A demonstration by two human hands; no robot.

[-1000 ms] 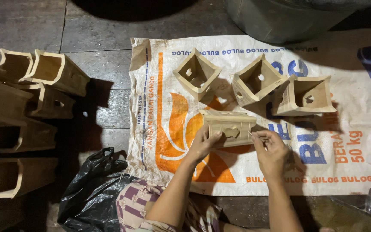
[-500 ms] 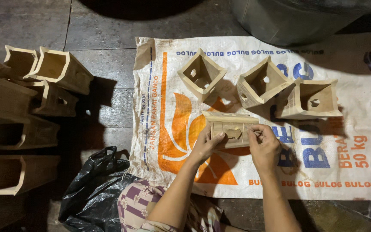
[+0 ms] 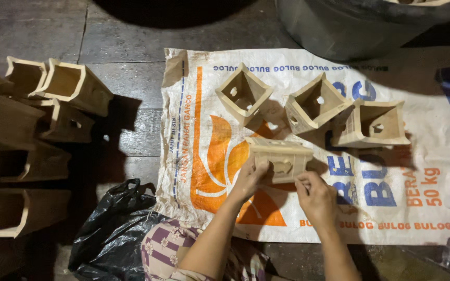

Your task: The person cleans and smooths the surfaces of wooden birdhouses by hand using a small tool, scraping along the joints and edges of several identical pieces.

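Note:
A pale clay pot [image 3: 279, 156] with flat sides and a small hole lies on its side on a printed woven sack [image 3: 199, 130]. My left hand [image 3: 248, 179] grips its near left edge. My right hand [image 3: 316, 195] touches its near right corner with the fingertips. Three similar square pots stand just beyond on the sack: one at the left [image 3: 244, 93], one in the middle [image 3: 316, 102], and one at the right [image 3: 376, 124]. Each shows a small hole in its bottom.
Several more clay pots are stacked on their sides at the left [image 3: 63, 86] on the dark wooden floor. A black plastic bag [image 3: 115, 229] lies by my knee. A large dark tub [image 3: 360, 23] stands at the top right.
The pot in my hands has shifted slightly and my fingers have moved along its near edge. The camera view has drifted a little; the other pots stay in place.

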